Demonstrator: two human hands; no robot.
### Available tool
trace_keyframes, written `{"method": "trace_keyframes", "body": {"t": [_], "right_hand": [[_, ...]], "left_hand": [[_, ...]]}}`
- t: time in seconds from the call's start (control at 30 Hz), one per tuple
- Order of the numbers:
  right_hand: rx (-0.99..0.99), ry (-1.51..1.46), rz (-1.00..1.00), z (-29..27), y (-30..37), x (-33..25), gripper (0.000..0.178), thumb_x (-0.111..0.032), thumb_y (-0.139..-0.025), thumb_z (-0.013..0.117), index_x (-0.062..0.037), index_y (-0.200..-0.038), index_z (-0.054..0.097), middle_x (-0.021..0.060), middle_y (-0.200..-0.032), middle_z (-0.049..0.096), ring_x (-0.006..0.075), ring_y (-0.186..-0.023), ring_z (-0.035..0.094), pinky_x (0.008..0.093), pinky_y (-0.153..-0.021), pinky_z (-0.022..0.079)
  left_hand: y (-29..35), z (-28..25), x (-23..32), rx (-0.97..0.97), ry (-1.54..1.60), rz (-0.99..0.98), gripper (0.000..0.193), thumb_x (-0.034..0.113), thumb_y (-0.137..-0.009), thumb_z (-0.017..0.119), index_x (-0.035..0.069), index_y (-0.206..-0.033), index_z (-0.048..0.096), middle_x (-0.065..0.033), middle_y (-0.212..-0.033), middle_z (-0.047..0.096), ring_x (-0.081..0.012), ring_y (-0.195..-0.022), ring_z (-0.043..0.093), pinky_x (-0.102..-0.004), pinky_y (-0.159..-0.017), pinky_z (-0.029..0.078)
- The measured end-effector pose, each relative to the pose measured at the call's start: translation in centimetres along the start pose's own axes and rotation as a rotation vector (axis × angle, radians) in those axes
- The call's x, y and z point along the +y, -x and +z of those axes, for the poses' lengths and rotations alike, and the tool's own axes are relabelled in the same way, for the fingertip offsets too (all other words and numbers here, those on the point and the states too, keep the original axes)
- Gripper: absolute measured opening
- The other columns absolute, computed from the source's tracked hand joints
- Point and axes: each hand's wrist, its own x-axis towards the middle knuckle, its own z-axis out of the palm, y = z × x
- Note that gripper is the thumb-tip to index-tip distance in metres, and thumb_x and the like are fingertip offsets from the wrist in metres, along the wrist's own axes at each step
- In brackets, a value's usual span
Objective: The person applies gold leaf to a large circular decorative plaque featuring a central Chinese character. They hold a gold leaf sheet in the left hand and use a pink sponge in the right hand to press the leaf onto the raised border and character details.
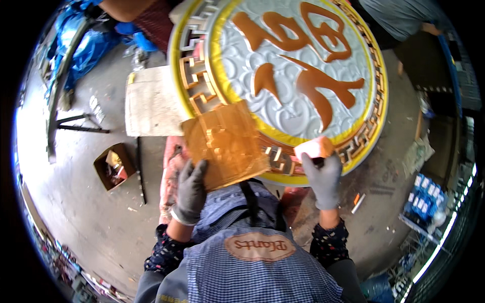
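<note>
My left hand (191,187), in a grey glove, grips the lower left edge of a flat square piece of cardboard (222,166) smeared with shiny golden-orange. Its top corner overlaps the border of a large round sign (247,106). My right hand (324,177), gloved too, pinches a small sponge-like block (316,148), pale with an orange end, at the sign's near rim. Raised orange-brown characters (317,91) stand on the sign's grey swirled relief, inside yellow rings and a fretwork border. Gold covers part of the fretwork; some at the upper left looks pale.
A pale board (154,103) lies against the sign's left side. An opened small carton (113,166) and a dark rod (140,171) are on the floor. Other people sit at the far side, one in grey trousers (396,17). Blue-wrapped bottles (424,199) stand at the right.
</note>
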Motion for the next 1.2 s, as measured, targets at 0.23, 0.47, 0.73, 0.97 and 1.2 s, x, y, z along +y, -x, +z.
{"method": "trace_keyframes", "body": {"t": [0.23,0.47,0.73,0.97,1.2], "right_hand": [[-0.178,-0.076,-0.217,1.6,-0.2,-8.7,0.036,-0.011,-0.083,0.086,-0.0022,-0.114,0.069,0.0146,-0.106,0.074,0.0320,-0.094,0.075,0.0390,-0.083,0.059],[-0.231,0.101,-0.379,3.9,1.2,-10.4,0.040,-0.011,-0.081,0.085,-0.0057,-0.117,0.067,0.0127,-0.106,0.071,0.0354,-0.093,0.073,0.0431,-0.080,0.058],[-0.227,0.215,-0.360,2.7,2.5,-9.7,0.038,-0.015,-0.081,0.084,-0.0091,-0.115,0.070,0.0090,-0.108,0.071,0.0335,-0.092,0.072,0.0438,-0.078,0.058],[-0.406,0.169,-0.246,2.6,5.1,-9.0,0.046,-0.013,-0.076,0.083,-0.0104,-0.119,0.065,0.0113,-0.114,0.069,0.0348,-0.097,0.071,0.0456,-0.082,0.057],[0.000,0.046,0.073,-7.2,1.3,1.9,0.025,-0.022,-0.089,0.082,-0.0040,-0.104,0.074,0.0118,-0.096,0.077,0.0269,-0.080,0.076,0.0379,-0.071,0.059]], "left_hand": [[1.0,2.1,-0.3,-0.162,0.208,-0.033,0.043,0.025,-0.111,0.060,-0.001,-0.145,0.056,-0.0061,-0.133,0.068,-0.0133,-0.119,0.063,-0.0311,-0.105,0.050],[1.8,2.1,-1.3,-0.197,0.201,-0.029,0.045,0.027,-0.111,0.061,-0.001,-0.145,0.055,-0.0060,-0.132,0.068,-0.0121,-0.116,0.064,-0.0300,-0.102,0.052],[2.1,2.1,-1.1,-0.183,0.167,0.001,0.044,0.027,-0.111,0.060,-0.002,-0.145,0.056,-0.0070,-0.134,0.067,-0.0134,-0.119,0.063,-0.0309,-0.104,0.050],[2.0,3.1,-1.2,-0.159,0.058,0.014,0.040,0.023,-0.111,0.057,0.000,-0.144,0.057,-0.0062,-0.134,0.067,-0.0150,-0.122,0.062,-0.0323,-0.106,0.049],[0.2,2.4,-2.0,-0.050,0.027,0.062,0.042,0.025,-0.111,0.059,-0.001,-0.145,0.057,-0.0058,-0.136,0.067,-0.0130,-0.122,0.060,-0.0306,-0.107,0.048]]}}
